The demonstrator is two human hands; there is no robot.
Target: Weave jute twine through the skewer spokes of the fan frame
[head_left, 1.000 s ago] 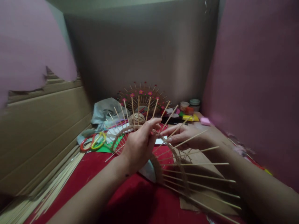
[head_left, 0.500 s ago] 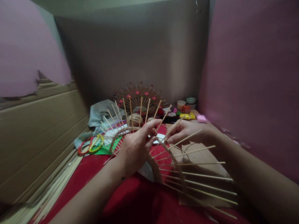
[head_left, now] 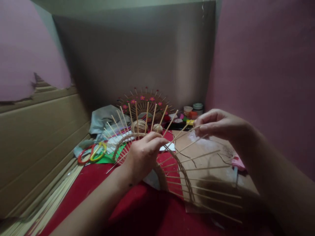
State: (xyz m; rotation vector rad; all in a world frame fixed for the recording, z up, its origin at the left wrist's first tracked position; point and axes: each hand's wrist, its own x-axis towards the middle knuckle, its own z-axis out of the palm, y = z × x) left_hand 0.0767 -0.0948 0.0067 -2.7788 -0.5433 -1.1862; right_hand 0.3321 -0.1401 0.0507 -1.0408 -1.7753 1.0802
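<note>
A half-round fan frame (head_left: pixel 185 175) of thin sticks spreads out in front of me, with a band of brown twine woven through the sticks. My left hand (head_left: pixel 145 157) is closed on this band near its top, and its fingers partly hide the weave. Up to the right, my right hand (head_left: pixel 219 126) pinches a strand of twine (head_left: pixel 183 135) stretched from the band near the left fingertips. The strand passes close to the upper right sticks. At the frame's inner edge is a pale half-round piece (head_left: pixel 152 180) with a brown rim.
Red-and-yellow-handled scissors (head_left: pixel 92 153) lie left, above a bundle of sticks (head_left: pixel 56 200). Twine balls (head_left: pixel 139 126), a flower-decorated fan (head_left: pixel 142 102) and small jars (head_left: pixel 197 107) stand behind. Right are a cardboard sheet (head_left: pixel 209 154) and a pink-handled tool (head_left: pixel 237 163). Walls enclose the sides.
My right hand has moved up and right, away from the band, drawing the twine strand out. My left hand stays on the frame, its fingers lowered closer to the band.
</note>
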